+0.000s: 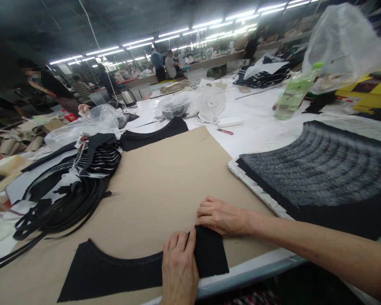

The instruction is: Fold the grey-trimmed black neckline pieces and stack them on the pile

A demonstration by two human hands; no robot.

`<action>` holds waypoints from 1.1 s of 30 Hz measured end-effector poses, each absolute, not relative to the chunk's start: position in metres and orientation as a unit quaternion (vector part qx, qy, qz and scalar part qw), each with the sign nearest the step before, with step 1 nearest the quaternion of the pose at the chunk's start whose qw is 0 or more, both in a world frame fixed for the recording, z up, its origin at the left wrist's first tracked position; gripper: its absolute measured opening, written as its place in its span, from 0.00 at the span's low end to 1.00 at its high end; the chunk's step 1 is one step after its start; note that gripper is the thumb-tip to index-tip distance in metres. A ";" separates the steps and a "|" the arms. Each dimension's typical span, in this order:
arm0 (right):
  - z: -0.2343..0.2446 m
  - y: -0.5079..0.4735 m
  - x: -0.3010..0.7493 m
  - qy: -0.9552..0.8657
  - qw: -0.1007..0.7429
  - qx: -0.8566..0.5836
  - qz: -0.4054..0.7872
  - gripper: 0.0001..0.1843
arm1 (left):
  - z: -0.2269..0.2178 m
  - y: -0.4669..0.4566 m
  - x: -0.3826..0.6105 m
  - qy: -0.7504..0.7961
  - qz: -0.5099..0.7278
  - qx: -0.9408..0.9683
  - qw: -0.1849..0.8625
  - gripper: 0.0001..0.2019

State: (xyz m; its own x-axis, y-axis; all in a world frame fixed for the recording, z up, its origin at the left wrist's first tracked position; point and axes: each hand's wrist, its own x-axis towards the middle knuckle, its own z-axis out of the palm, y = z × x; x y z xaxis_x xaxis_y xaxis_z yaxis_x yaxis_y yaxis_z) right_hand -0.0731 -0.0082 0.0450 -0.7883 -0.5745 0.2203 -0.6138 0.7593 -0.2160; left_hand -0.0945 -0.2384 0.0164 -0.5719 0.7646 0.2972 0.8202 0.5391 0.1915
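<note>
Head view: a white table (254, 131) is stretching away from the person, and a broad sheet of smooth, tan paper (168, 169) is covering much of its near part. On the right, a black panel (330, 169) is showing a fuzzy grey pattern of curving bands and is lying over pale, rough-edged layers. On the left, a tangled bundle of strips (79, 199) is looping in flat, dark bands over the paper. Near the front edge, a piece of black cloth (123, 275) is lying flat on the tan paper, matte and plain, with a deep concave curve along its far side and straight cuts at its ends. It is running beneath the left hand (180, 262), whose fingers are stretching forward, close together, across the cloth to the curved edge. The right hand (220, 216) is resting just beyond, its fingers bending together at the far edge near the cloth's right end; I cannot tell whether either hand is pinching the fabric. Beyond the paper's middle, a smaller curved black piece (158, 134) is lying at its far edge. Farther off, a clear plastic bottle (290, 99) is leaning in the view, a white fan (211, 101) is standing, and a slim red tool (225, 131) is lying on the tabletop.
</note>
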 end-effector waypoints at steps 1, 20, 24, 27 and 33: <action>0.044 -0.008 -0.073 -0.934 0.073 0.322 0.135 0.10 | 0.016 -0.239 -0.095 -0.873 -0.148 -0.457 0.087 0.25; 0.048 0.006 -0.064 -0.944 0.066 0.284 0.153 0.10 | 0.016 -0.227 -0.098 -0.867 -0.177 -0.463 0.056 0.26; 0.051 0.007 -0.062 -0.944 0.060 0.268 0.185 0.12 | 0.012 -0.228 -0.097 -0.859 -0.161 -0.480 0.080 0.26; 0.051 0.006 -0.063 -0.942 0.056 0.274 0.186 0.12 | 0.009 -0.229 -0.097 -0.860 -0.165 -0.474 0.092 0.25; 0.049 0.007 -0.067 -0.942 0.053 0.289 0.161 0.09 | 0.012 -0.229 -0.100 -0.850 -0.157 -0.491 0.110 0.24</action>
